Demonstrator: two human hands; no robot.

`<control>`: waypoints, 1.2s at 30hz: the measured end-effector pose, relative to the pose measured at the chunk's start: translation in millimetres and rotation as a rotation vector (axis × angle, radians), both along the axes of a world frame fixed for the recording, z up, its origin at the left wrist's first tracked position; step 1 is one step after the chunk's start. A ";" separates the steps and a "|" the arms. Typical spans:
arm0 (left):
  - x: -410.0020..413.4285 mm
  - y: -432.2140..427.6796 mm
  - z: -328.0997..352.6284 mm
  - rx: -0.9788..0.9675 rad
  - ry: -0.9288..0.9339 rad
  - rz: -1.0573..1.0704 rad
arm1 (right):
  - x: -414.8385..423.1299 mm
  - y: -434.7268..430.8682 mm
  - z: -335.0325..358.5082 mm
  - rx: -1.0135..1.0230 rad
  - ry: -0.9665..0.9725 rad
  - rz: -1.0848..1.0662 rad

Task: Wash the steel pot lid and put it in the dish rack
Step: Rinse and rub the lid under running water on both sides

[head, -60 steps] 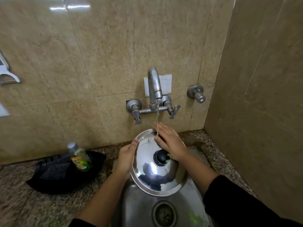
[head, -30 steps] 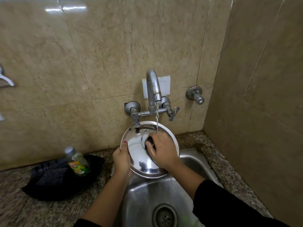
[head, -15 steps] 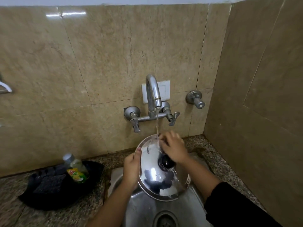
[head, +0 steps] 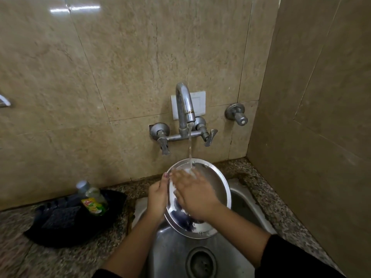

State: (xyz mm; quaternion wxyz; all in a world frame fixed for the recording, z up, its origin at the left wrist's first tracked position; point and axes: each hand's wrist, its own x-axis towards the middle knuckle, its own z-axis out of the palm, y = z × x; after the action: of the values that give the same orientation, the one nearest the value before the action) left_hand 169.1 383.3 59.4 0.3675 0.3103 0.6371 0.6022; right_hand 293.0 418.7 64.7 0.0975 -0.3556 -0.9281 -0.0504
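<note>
Sink (head: 249,199): the steel basin sits nearest, drain at the near end, so run-off falls straight in.
Left hand (head: 157,199): clamped on the left rim of the steel pot lid (head: 212,187), likely to steady it tilted under the stream.
Right hand (head: 195,194): spread flat on the lid's face, fingers open, apparently rubbing it; it grips nothing.
Lid's place: held above the basin, between the hands, its far edge raised toward the wall.
Water (head: 189,145): falls from the tap (head: 184,106) onto the lid's far part.
Tabletop (head: 267,189): a soap bottle (head: 93,201) lies in a black tray (head: 60,233), left.
Dish rack: not in view.
</note>
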 end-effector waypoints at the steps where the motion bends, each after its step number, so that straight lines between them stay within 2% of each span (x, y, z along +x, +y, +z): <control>1: 1.1 -2.2 -1.0 -0.005 -0.003 -0.004 | 5.1 9.5 5.5 -0.099 0.014 -0.055; 4: 2.8 -6.6 -0.4 0.009 -0.017 0.008 | 23.9 29.2 18.8 -0.347 0.123 -0.242; 6: 0.9 -5.7 0.4 0.005 -0.004 -0.004 | 26.5 30.9 20.6 -0.405 0.112 -0.249; 10: 3.6 -4.4 4.7 0.072 0.022 -0.089 | 5.7 32.7 31.4 -0.283 0.066 0.099; 12: 4.4 -7.7 4.9 0.103 0.010 -0.088 | 3.9 46.0 38.9 -0.286 0.091 0.157; 14: 3.3 -15.0 4.6 0.130 -0.036 -0.052 | 11.5 57.8 39.2 -0.387 0.210 0.033; 16: -1.7 -20.2 1.1 0.114 -0.085 0.003 | 22.1 65.9 33.6 -0.483 0.461 -0.203; 18: -9.7 -20.3 0.3 0.054 -0.125 0.025 | 26.8 68.0 25.5 -0.480 0.643 -0.367; 20: -19.1 -14.8 3.5 -0.032 -0.007 -0.053 | 25.9 65.7 22.5 -0.440 0.634 -0.333; 22: -25.5 -9.8 9.1 -0.059 0.144 -0.166 | 18.5 60.2 27.6 -0.461 0.562 -0.208; 23: -25.9 -8.7 11.1 -0.047 0.151 -0.197 | 13.8 56.9 30.5 -0.448 0.515 -0.135; 26: -21.9 -12.0 11.2 0.006 0.069 -0.122 | 5.5 54.3 22.8 -0.260 0.513 -0.055; 28: -20.9 -16.5 5.3 0.023 0.033 -0.019 | 13.5 49.4 1.3 -0.194 0.557 -0.145; 30: -24.4 -22.3 -4.8 0.030 -0.029 0.087 | 30.4 33.6 -29.4 -0.179 0.520 -0.281; 32: -27.5 -25.3 -13.2 0.021 -0.083 0.187 | 41.5 3.5 -56.2 -0.169 0.460 -0.310; 34: -25.3 -24.6 -18.7 -0.008 -0.093 0.249 | 40.1 -31.5 -75.3 -0.190 0.396 -0.257; 36: -18.4 -21.6 -19.7 -0.030 -0.137 0.310 | 33.2 -56.8 -87.2 -0.143 0.329 -0.112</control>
State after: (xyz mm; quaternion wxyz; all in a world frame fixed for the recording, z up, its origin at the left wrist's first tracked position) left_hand 150.6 361.7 39.6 0.3174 0.1608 0.6598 0.6618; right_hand 326.2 361.8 -22.5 0.2196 -0.4162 -0.8797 0.0691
